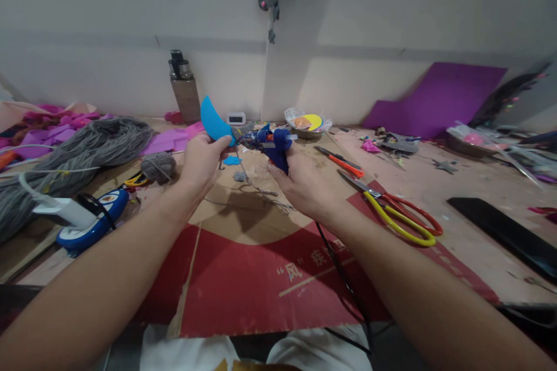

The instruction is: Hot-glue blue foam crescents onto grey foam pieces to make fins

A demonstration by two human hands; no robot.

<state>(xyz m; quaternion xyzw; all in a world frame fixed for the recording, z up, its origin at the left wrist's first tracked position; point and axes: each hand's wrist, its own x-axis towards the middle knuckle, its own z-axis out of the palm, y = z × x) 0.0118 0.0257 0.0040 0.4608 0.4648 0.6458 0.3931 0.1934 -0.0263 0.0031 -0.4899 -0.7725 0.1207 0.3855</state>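
Note:
My left hand point(201, 160) is closed on a curved blue foam piece point(213, 120), holding it upright above the cardboard. My right hand point(304, 181) grips a blue glue gun point(273, 144) whose nozzle points left and meets the lower edge of the foam piece. The gun's black cord point(343, 284) runs down toward my lap. A small blue foam scrap point(232, 160) lies on the cardboard just below the hands.
Red-and-brown cardboard point(261, 266) covers the desk. Yellow-and-red scissors point(398, 214) and an orange cutter point(342, 161) lie to the right. Grey yarn point(73, 153), a blue power strip point(93, 220) and a bottle point(185, 90) sit left. A purple sheet point(439, 95) leans on the wall.

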